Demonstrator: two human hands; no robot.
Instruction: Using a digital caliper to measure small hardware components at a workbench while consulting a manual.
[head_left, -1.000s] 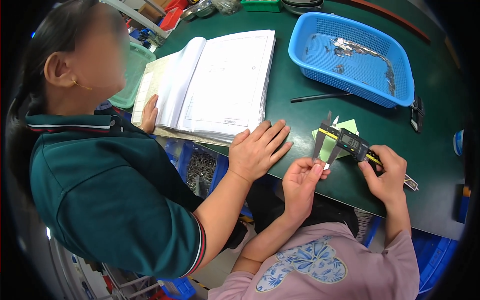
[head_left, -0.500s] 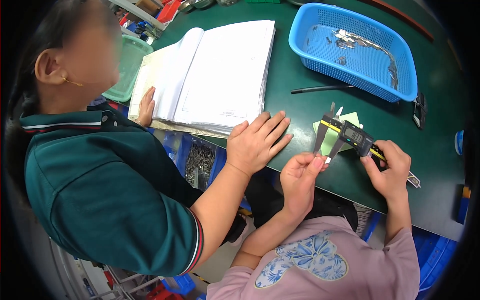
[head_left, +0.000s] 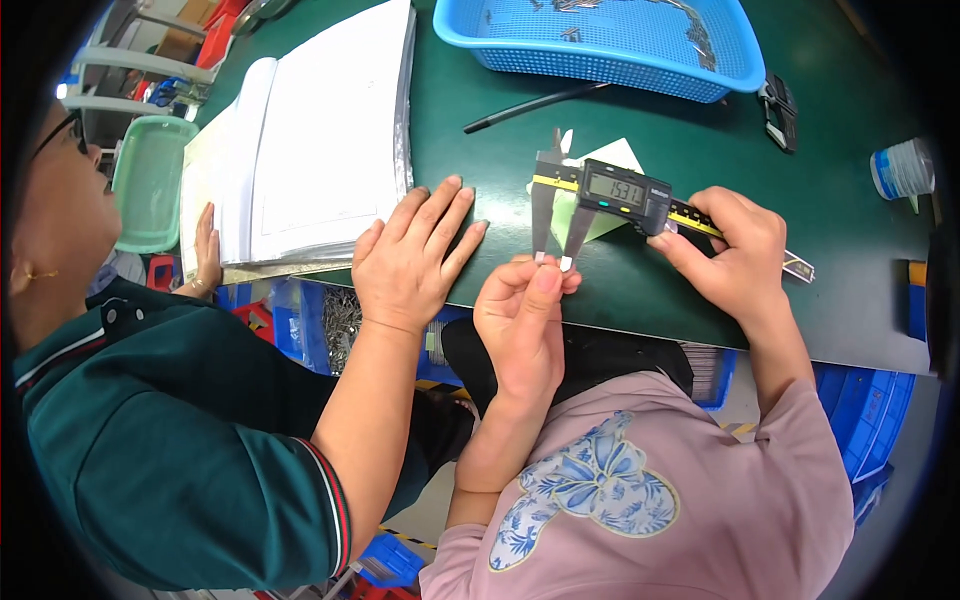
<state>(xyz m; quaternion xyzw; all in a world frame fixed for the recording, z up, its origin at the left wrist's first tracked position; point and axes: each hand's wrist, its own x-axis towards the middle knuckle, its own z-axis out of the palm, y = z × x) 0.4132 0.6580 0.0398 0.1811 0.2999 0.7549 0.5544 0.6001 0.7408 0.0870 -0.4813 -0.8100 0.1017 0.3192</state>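
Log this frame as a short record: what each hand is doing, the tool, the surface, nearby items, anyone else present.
Left hand: pinches a small part at the caliper's jaw tips
Right hand: grips the digital caliper by its slider
Surface: green table
Nearby: blue basket of small metal parts, black pen, open binder
Other person: co-worker's hand flat on the table edge

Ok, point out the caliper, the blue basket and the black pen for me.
caliper (head_left: 626, 190): head view, on its grey display housing.
blue basket (head_left: 600, 62): head view, on its near mesh wall.
black pen (head_left: 535, 103): head view, on the middle of its barrel.
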